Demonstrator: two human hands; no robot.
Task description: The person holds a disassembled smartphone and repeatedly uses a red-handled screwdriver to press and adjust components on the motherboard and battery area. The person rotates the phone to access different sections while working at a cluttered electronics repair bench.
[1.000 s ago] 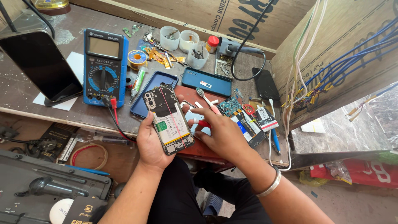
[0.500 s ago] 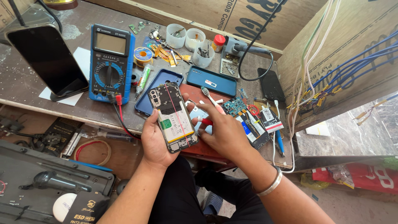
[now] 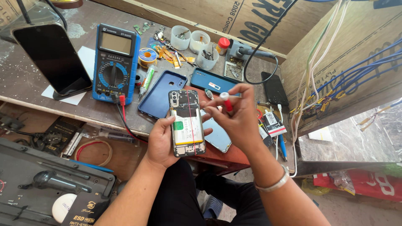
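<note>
My left hand [image 3: 161, 140] holds an opened phone [image 3: 186, 122] with its back cover off, so the battery and circuit board show. My right hand [image 3: 236, 115] is closed around a small screwdriver with a red and white handle [image 3: 225, 101], raised just right of the phone's top edge. Beneath the phone, a blue phone back cover [image 3: 160, 98] lies on the wooden workbench [image 3: 37, 102], and another phone [image 3: 217, 136] lies face up under my right hand.
A blue multimeter [image 3: 115, 62] with a red lead sits left of the cover. A dark phone [image 3: 52, 58] leans at far left. Small plastic cups [image 3: 197, 42], a solder roll [image 3: 147, 55], a blue phone [image 3: 213, 81], a soldering handle [image 3: 245, 51] and wires [image 3: 335, 83] crowd the back and right.
My right hand has lifted off the bench with the red and white screwdriver and now holds it up beside the phone's top. The left hand has kept the phone steady.
</note>
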